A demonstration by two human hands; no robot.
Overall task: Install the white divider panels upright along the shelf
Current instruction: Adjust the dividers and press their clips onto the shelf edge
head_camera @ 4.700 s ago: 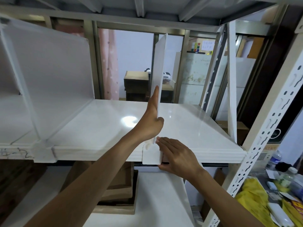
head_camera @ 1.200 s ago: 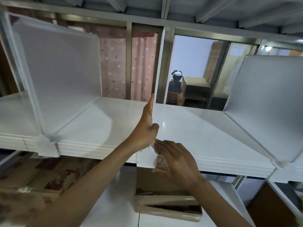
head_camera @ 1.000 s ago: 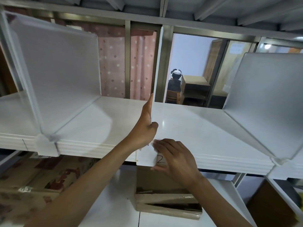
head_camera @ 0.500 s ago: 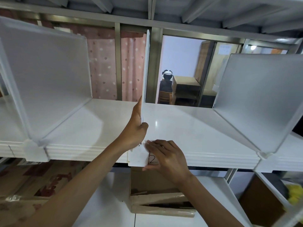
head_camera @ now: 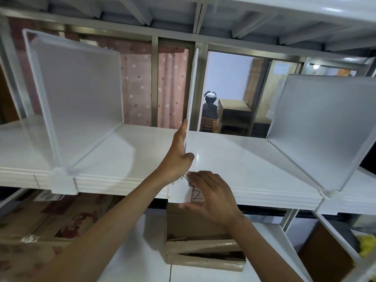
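Observation:
A thin white divider panel (head_camera: 192, 88) stands upright, edge-on to me, in the middle of the white shelf (head_camera: 244, 159). My left hand (head_camera: 179, 153) grips its front edge, fingers flat along the left face and thumb on the right. Its white front clip (head_camera: 179, 192), marked "2", hangs over the shelf's front lip. My right hand (head_camera: 211, 196) holds that clip, thumb beneath and fingers over it. Two more white dividers stand upright, one at the left (head_camera: 79, 94) and one at the right (head_camera: 325, 127).
A steel frame and the shelf above (head_camera: 203, 15) close in overhead. On the lower shelf lie a brown cardboard box (head_camera: 203, 245) and patterned cartons (head_camera: 50, 226). Behind the rack are a pink curtain (head_camera: 142, 84) and a seated person (head_camera: 209, 108) wearing a headset.
The view has shifted a little to the left and back. Both hands stay on the middle divider and its clip, with the right hand's fingers blurred by small motion.

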